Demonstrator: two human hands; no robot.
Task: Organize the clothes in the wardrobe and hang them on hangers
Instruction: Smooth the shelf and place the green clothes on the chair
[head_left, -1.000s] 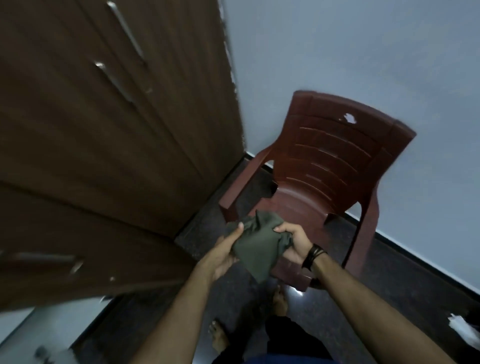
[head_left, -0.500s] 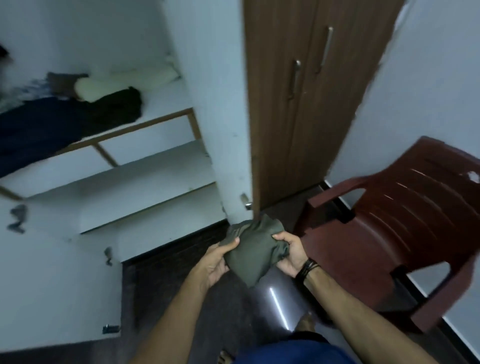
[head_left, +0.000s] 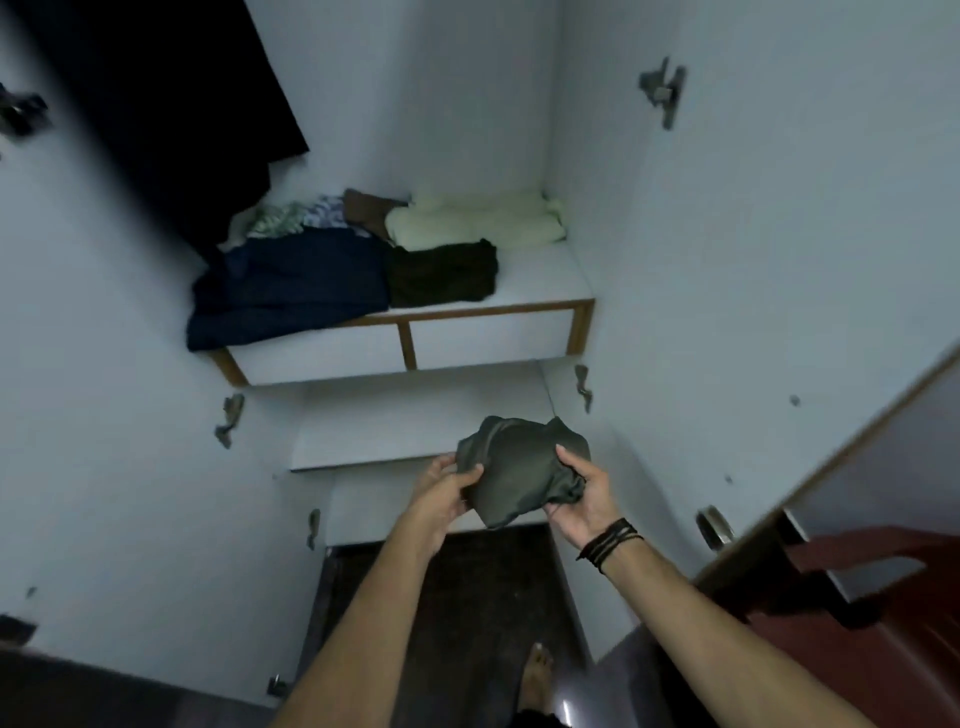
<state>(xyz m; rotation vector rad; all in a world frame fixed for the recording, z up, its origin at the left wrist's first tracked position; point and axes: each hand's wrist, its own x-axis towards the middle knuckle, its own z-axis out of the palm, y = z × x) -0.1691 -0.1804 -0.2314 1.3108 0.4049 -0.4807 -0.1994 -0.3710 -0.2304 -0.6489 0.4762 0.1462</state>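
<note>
A folded olive-green garment (head_left: 519, 467) is held in front of the open white wardrobe (head_left: 675, 260). My left hand (head_left: 441, 493) grips its left edge and my right hand (head_left: 582, 493) grips its right side, thumb on top. On the upper shelf (head_left: 545, 291) lie a dark blue garment (head_left: 291, 291), a black one (head_left: 441, 270), a cream one (head_left: 472, 218), a brown one (head_left: 363, 208) and patterned cloth (head_left: 291, 218). A dark garment (head_left: 171, 104) hangs at the upper left. No hanger shows.
A bare lower shelf (head_left: 405, 415) lies just beyond the green garment. The open wardrobe door (head_left: 779, 312) stands to the right, with a red-brown plastic chair (head_left: 883, 597) behind it. The left door (head_left: 104, 415) is open too. My bare foot (head_left: 535, 675) stands on the dark floor.
The view has swung left from the chair and closed brown doors to the open wardrobe. Both hands still hold the green garment, now in front of the lower shelf.
</note>
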